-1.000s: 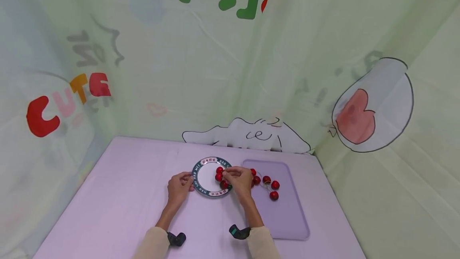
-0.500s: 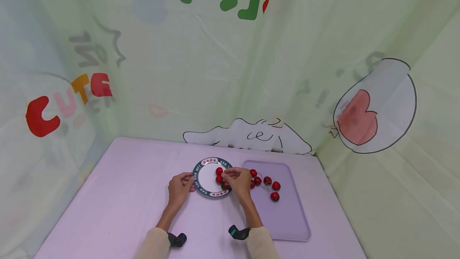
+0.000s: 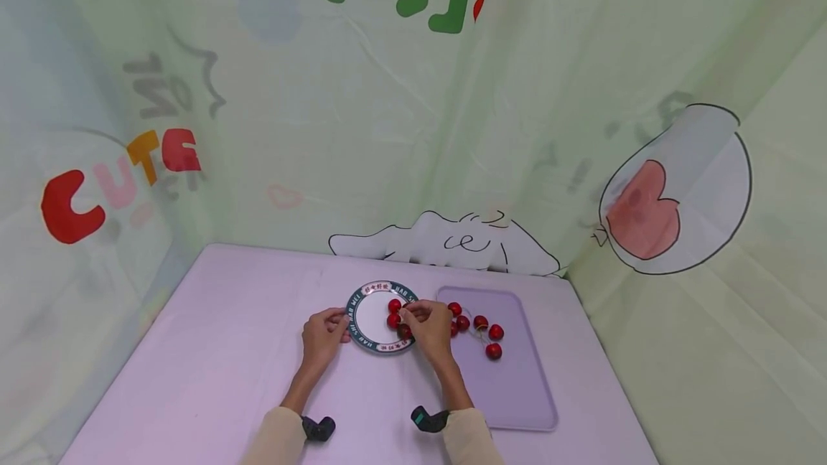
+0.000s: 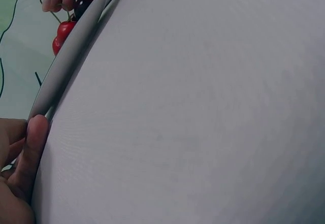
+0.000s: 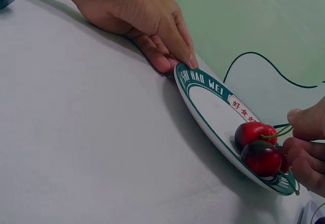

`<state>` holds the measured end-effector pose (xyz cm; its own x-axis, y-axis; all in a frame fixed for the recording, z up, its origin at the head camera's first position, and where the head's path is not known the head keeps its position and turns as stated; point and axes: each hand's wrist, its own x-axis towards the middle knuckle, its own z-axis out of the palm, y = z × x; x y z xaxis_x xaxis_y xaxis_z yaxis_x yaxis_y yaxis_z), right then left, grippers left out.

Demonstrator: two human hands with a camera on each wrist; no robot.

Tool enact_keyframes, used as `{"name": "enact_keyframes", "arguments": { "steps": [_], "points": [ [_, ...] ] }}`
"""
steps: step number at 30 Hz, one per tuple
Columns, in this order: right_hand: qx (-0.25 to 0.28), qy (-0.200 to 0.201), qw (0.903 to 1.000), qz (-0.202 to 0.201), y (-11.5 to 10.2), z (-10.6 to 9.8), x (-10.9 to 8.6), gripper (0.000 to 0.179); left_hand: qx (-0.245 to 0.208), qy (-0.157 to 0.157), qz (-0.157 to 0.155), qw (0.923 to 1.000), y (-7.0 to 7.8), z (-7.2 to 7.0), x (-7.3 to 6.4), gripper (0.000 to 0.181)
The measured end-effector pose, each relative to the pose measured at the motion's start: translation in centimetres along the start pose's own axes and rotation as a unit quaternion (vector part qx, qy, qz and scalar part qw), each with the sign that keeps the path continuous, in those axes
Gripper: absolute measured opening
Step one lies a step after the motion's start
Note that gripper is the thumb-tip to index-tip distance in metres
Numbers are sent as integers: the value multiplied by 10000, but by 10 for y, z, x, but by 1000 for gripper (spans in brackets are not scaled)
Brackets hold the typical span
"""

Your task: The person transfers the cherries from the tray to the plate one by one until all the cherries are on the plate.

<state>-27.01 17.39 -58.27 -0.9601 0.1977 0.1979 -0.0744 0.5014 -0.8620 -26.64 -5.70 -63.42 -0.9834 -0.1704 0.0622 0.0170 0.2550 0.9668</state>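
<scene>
A round white plate with a green lettered rim lies on the table. My left hand grips its left edge; in the right wrist view the thumb lies on the rim with fingers below. Several red cherries with green stems rest on the plate's right side. Over them, my right hand has thumb and fingertips together at the stems, and a stem runs up to the thumb, which seems to pinch it. The right hand partly hides the cherries in the head view.
Right of the plate lies a light purple tray bearing several more cherries, some partly behind my right hand. A pale printed curtain hangs behind and beside the table.
The cherries under my right hand have shifted very slightly on the plate. Both hands stay nearly where they were.
</scene>
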Motion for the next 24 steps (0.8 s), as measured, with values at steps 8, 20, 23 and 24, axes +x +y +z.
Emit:
{"name": "enact_keyframes", "arguments": {
  "steps": [8, 20, 23, 24],
  "points": [
    [-154, 211, 9992, -303, -11, -14, -9, 12, 9, -31, 69, 10000, 1, 1, -2, 27],
    [-908, 1125, 9852, -920, 1, -42, -10, 25, 100, -45, 63, 9999, 0, -1, -2, 28],
    [-908, 1243, 9840, -897, 5, -51, -9, 27, 80, -49, 33, 10000, 1, -1, -1, 29],
    [-946, 1292, 9833, -869, 7, -53, -9, 28, 76, -54, 7, 10000, 2, 0, -1, 29]
  ]
}}
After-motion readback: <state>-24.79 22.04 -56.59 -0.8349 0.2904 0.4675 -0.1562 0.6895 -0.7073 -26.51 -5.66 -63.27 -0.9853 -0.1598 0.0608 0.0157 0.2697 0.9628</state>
